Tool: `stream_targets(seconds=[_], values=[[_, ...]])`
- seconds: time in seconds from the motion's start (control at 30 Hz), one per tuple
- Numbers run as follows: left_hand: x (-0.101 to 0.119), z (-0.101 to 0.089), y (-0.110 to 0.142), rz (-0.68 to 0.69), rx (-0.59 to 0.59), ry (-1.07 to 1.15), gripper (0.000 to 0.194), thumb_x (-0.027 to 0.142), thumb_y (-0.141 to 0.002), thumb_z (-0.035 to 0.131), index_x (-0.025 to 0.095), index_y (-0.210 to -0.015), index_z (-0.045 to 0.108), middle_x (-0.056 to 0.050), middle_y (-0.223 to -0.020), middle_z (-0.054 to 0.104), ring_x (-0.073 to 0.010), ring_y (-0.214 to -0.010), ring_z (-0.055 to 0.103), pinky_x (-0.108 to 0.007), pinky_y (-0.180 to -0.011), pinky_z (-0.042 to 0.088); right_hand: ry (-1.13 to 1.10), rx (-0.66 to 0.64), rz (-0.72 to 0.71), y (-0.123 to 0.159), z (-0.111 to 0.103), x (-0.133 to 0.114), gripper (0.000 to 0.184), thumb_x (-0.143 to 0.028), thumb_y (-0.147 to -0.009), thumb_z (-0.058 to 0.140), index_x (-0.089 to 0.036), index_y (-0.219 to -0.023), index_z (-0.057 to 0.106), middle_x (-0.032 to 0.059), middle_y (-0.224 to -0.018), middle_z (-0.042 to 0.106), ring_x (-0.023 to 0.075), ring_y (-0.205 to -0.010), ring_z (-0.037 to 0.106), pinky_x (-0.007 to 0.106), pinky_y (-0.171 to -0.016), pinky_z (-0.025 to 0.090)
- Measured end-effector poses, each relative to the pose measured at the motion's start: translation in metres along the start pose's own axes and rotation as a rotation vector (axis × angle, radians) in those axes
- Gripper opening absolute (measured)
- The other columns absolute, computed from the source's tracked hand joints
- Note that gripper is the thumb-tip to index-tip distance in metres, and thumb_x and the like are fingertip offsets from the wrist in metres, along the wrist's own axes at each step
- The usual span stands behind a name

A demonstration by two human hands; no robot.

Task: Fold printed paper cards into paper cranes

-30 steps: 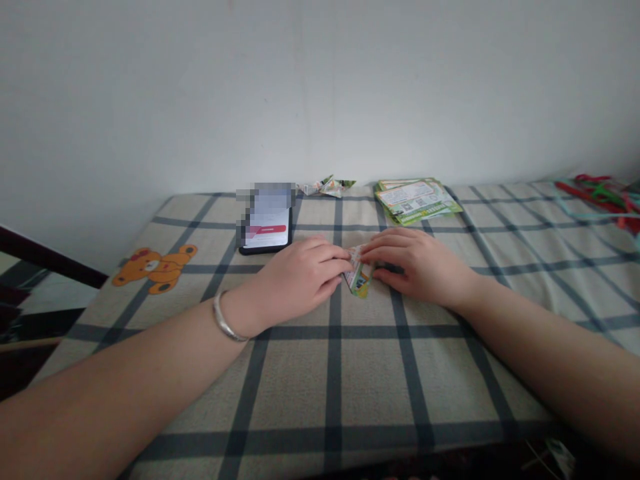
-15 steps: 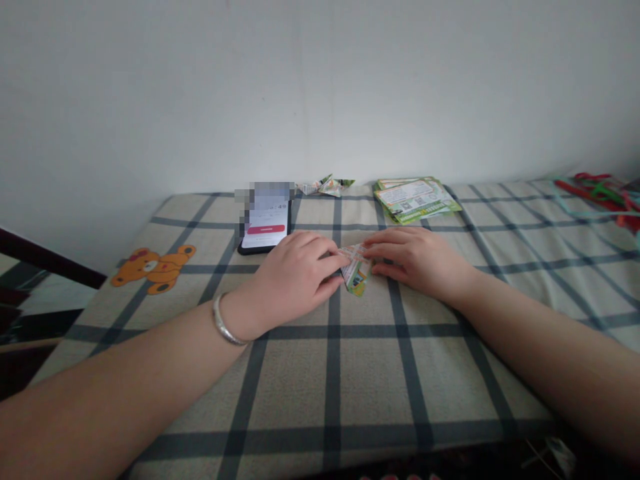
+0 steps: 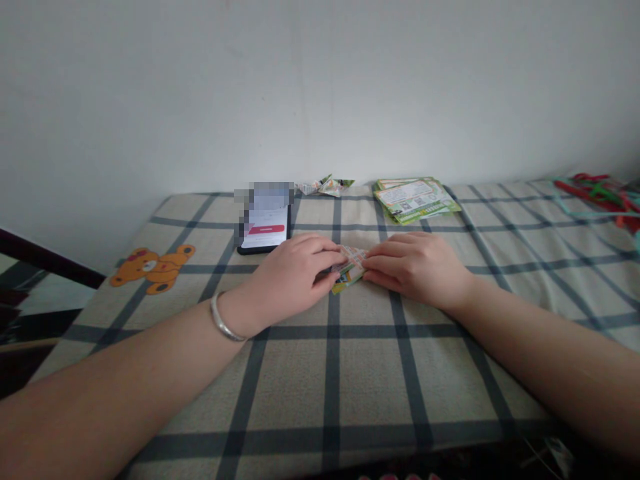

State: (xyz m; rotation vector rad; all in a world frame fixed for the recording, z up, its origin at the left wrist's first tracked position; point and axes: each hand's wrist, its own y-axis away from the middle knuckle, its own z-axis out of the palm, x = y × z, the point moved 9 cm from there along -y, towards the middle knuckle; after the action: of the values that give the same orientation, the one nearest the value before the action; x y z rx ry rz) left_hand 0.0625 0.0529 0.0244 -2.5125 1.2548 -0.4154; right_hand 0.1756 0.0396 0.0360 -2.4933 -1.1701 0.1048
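Note:
A small folded piece of printed paper, white with green, orange and yellow print, lies on the checked tablecloth between my hands. My left hand, with a silver bangle at its wrist, has its fingers closed on the paper's left side. On the right side, my right hand pinches the paper with its fingers pressed together. Both sets of fingertips cover part of the paper's edges, so its full outline is hidden.
A phone with a lit screen lies just beyond my left hand. Folded paper shapes rest by the wall. A stack of green-edged leaflets is behind my right hand. Red and green items lie far right. A bear picture is at left.
The folded paper has turned, its lower green and yellow corner swinging left. My right fingers have shifted slightly left and down along it; my left hand stays at its left side.

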Motion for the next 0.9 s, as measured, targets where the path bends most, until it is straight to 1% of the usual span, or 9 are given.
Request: stream_targets(seconds=[0.07,0.13,0.3,0.53,0.67,0.73,0.9], values=[[0.001,0.000,0.000,0.011,-0.005,-0.002,0.024,0.021,-0.090,0.056,0.019,-0.111,0.068,-0.006,-0.116,0.067,-0.0214,-0.113,0.058,-0.041,-0.100,0.048,0.051,-0.024,-0.051,0.000,0.003,-0.006,0.032,-0.038,-0.098,0.045,-0.021,-0.098,0.073,0.0047,-0.092,0.073,0.0176,-0.079,0.062,0.032,-0.068,0.042],[0.002,0.001,-0.001,0.022,-0.014,0.006,0.025,0.021,-0.090,0.057,0.019,-0.112,0.068,-0.006,-0.118,0.067,-0.0211,-0.114,0.058,-0.041,-0.101,0.048,0.078,-0.028,-0.073,0.000,0.003,-0.009,0.032,-0.037,-0.099,0.044,-0.022,-0.099,0.072,0.0042,-0.092,0.072,0.0177,-0.078,0.061,0.033,-0.067,0.040],[0.005,0.000,-0.002,0.055,-0.011,0.015,0.025,0.020,-0.090,0.056,0.019,-0.113,0.067,-0.006,-0.119,0.067,-0.0198,-0.113,0.059,-0.040,-0.103,0.047,0.105,0.009,-0.119,0.000,0.000,-0.016,0.030,-0.032,-0.098,0.045,-0.021,-0.086,0.070,0.0033,-0.082,0.071,0.0191,-0.080,0.055,0.034,-0.068,0.039],[0.006,0.002,-0.001,0.084,-0.015,0.008,0.027,0.018,-0.091,0.054,0.019,-0.114,0.067,-0.005,-0.121,0.066,-0.0206,-0.114,0.058,-0.041,-0.102,0.047,0.078,-0.035,-0.182,0.001,0.007,-0.022,0.027,-0.030,-0.097,0.046,-0.020,-0.085,0.068,0.0025,-0.086,0.070,0.0202,-0.085,0.053,0.034,-0.074,0.040],[0.008,0.000,-0.003,0.105,-0.014,0.010,0.022,0.019,-0.091,0.054,0.016,-0.108,0.068,-0.005,-0.116,0.069,-0.0205,-0.113,0.059,-0.040,-0.104,0.046,0.045,-0.039,-0.144,0.000,0.009,-0.019,0.028,-0.029,-0.097,0.046,-0.018,-0.082,0.067,0.0033,-0.083,0.069,0.0193,-0.083,0.054,0.033,-0.072,0.040],[0.009,-0.001,-0.003,0.103,-0.022,0.017,0.023,0.024,-0.091,0.054,0.016,-0.108,0.067,-0.006,-0.117,0.069,-0.0212,-0.114,0.059,-0.040,-0.105,0.046,0.031,-0.040,-0.104,-0.001,0.009,-0.017,0.029,-0.028,-0.097,0.045,-0.018,-0.083,0.068,0.0037,-0.082,0.068,0.0189,-0.081,0.055,0.033,-0.071,0.040],[0.009,-0.001,-0.001,0.097,-0.053,0.011,0.031,0.036,-0.087,0.062,0.016,-0.109,0.067,-0.007,-0.124,0.065,-0.0251,-0.120,0.056,-0.045,-0.109,0.042,0.008,-0.027,-0.058,-0.002,0.009,-0.015,0.023,-0.027,-0.094,0.049,-0.019,-0.086,0.069,0.0036,-0.085,0.067,0.0181,-0.078,0.057,0.032,-0.070,0.040]])
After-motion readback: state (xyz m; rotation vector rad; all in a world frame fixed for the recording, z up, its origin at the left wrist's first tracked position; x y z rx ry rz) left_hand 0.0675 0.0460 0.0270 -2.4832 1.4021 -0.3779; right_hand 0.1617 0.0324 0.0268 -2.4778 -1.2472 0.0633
